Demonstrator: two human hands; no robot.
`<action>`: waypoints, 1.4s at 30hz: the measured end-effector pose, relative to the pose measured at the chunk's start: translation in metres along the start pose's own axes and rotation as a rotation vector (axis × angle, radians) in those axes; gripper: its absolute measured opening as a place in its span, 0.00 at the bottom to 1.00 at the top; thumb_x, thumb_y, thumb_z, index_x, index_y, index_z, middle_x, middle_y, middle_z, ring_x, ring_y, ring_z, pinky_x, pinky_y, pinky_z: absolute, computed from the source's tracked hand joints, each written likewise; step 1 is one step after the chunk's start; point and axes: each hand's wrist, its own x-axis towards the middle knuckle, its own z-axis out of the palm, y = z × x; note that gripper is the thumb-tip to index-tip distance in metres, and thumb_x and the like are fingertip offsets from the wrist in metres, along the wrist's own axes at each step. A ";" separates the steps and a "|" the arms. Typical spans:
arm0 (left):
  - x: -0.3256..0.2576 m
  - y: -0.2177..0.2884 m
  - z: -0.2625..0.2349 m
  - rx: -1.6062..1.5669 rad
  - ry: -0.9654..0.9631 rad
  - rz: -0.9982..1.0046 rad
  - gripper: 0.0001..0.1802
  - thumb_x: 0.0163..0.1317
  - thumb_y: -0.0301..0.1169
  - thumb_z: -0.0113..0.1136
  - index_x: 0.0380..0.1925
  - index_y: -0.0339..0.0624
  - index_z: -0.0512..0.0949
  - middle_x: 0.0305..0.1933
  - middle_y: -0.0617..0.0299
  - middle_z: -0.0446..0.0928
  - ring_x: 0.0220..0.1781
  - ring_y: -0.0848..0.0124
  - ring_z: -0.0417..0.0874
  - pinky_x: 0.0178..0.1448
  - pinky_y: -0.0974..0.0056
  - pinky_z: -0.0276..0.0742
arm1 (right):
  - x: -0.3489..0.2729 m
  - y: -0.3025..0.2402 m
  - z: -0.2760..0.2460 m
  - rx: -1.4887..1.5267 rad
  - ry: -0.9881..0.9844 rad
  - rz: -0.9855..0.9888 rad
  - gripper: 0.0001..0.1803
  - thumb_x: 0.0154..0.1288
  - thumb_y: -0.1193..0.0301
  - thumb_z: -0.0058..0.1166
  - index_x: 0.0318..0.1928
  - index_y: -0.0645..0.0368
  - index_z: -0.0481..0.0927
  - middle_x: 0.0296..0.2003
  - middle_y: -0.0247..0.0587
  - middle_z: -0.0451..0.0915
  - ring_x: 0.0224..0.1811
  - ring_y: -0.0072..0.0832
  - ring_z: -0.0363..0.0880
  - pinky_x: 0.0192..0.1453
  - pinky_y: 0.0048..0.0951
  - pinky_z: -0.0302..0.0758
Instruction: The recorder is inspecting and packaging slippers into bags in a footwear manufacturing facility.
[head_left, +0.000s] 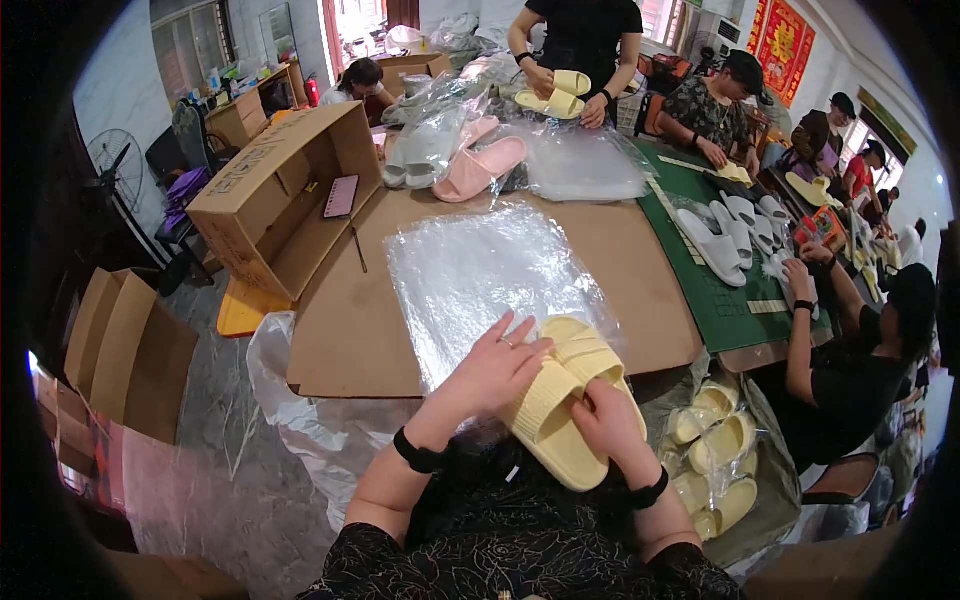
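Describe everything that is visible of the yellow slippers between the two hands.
The yellow slippers are a pale, matte pair, looking like moulded foam, with broad ribbed straps. They are held together, tilted, at the near side of the table. The left hand touches one strap; the right hand, partly hidden, grips them.

The camera sits on a person's head, high at the near side of the brown tabletop [640, 300]. It looks down and ahead. The left hand [495, 367] and right hand [608, 422] are close, by the tabletop's near edge. The wide, round view reaches the gray floor [225, 480] left of the tabletop and a bright doorway [362, 22] far past it.
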 end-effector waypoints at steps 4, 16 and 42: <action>-0.007 0.014 0.008 0.101 0.135 0.131 0.23 0.75 0.39 0.45 0.66 0.45 0.73 0.73 0.46 0.65 0.78 0.43 0.55 0.80 0.46 0.50 | 0.020 -0.014 0.006 -0.005 0.086 0.096 0.12 0.62 0.68 0.59 0.30 0.65 0.75 0.28 0.56 0.78 0.33 0.54 0.78 0.38 0.49 0.74; -0.010 0.000 0.003 -0.131 0.144 0.111 0.25 0.75 0.35 0.43 0.70 0.43 0.67 0.74 0.47 0.64 0.78 0.45 0.58 0.79 0.50 0.55 | 0.037 -0.018 0.034 -0.240 -0.100 -0.249 0.12 0.64 0.68 0.54 0.43 0.64 0.76 0.36 0.52 0.79 0.38 0.49 0.81 0.40 0.48 0.78; -0.044 0.004 -0.020 -0.449 -0.053 0.317 0.30 0.73 0.41 0.52 0.71 0.43 0.65 0.75 0.44 0.62 0.78 0.47 0.58 0.79 0.49 0.54 | 0.098 -0.007 0.073 -0.071 0.135 -0.107 0.31 0.64 0.62 0.61 0.61 0.67 0.70 0.50 0.61 0.74 0.56 0.54 0.72 0.58 0.47 0.72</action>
